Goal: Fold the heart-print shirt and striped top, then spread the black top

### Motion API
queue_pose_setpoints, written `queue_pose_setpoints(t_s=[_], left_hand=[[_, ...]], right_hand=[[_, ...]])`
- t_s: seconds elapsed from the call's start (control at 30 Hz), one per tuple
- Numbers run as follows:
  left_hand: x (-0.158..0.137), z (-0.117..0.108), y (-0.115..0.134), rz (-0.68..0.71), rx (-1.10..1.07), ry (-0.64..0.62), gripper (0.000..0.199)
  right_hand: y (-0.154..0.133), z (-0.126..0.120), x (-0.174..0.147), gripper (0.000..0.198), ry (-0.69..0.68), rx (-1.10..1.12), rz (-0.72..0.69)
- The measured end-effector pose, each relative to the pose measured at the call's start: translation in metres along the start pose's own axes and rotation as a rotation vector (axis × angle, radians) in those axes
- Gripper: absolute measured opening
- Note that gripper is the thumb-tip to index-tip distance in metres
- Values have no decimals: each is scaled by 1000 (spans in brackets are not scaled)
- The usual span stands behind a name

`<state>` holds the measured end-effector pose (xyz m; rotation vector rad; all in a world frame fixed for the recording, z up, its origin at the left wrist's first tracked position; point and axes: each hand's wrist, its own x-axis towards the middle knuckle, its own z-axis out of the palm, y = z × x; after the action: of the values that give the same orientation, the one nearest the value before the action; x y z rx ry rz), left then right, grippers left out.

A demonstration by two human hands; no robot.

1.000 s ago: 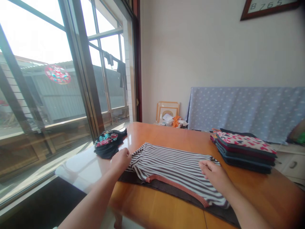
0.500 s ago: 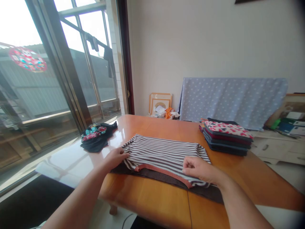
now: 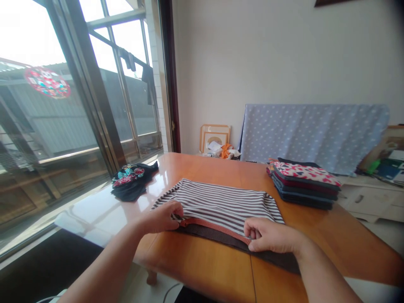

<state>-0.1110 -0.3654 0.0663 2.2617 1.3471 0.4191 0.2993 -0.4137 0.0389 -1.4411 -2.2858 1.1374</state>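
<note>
Striped shirt [image 3: 217,200] is lying flat in the middle of the shiny wooden table [image 3: 195,261], close to the near edge. Its brown and white stripes are running from side to side. An orange ribbed edge [image 3: 217,229] is curving along the side nearest the person. Some dark brown ribbed cloth [image 3: 210,235] is peeking out from under it, and I cannot tell if that is part of the shirt or another piece.

Both hands are pinching the shirt. The left hand [image 3: 162,217] is bending its fingers down, and its thumb and fingertips are pressing together on the left end of the orange edge. The right hand [image 3: 273,235] is curling its fingers in, and its thumb is coming up close to them at the right end of the orange edge. A small hollow is showing inside that grip, but the tips are closing on the cloth. The orange edge is stretching between the two hands.

On the left, some bunched black clothing [image 3: 129,183] with red and blue-green sparkly bits is resting on the table. On the right, a neat pile of folded clothes [image 3: 303,185] is sitting near the far side, and a pink-and-white patterned piece is lying near the top.
</note>
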Motion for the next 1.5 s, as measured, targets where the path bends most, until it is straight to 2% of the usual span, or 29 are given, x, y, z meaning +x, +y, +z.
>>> queue_pose_setpoints(t_s=[0.07,0.13,0.27,0.4,0.53,0.67,0.8,0.93,1.03,1.2,1.43,1.5], left_hand=[[0,5,5,36,24,-39,31],[3,8,5,85,37,-44,25],[9,8,-1,113,-73,-39,15],[4,-1,-2,20,-289,-77,16],[-1,-4,-1,-99,-388,-133,21],[2,0,-8,-55,-568,-29,24],[5,-1,-12,9,-650,40,21],[6,-4,-10,39,-730,58,20],[8,-4,-8,35,-766,102,20],[16,0,-4,4,-829,212,22],[20,-1,4,0,-928,240,23],[20,-2,5,15,-914,204,22]], right_hand=[[-2,0,1,23,-4,12,13],[-5,1,1,15,8,36,24],[-10,-2,-2,12,57,135,28],[-15,-8,-9,18,93,271,-6],[-15,-13,-9,24,138,293,-46],[-13,-14,-5,35,283,281,-67],[-12,-15,-4,40,440,325,-59],[-13,-15,-5,40,468,412,-70],[-13,-15,-4,38,490,468,-142],[-6,-14,5,37,660,531,-194],[-3,-12,12,37,733,522,-194],[-3,-12,11,39,738,491,-172]])
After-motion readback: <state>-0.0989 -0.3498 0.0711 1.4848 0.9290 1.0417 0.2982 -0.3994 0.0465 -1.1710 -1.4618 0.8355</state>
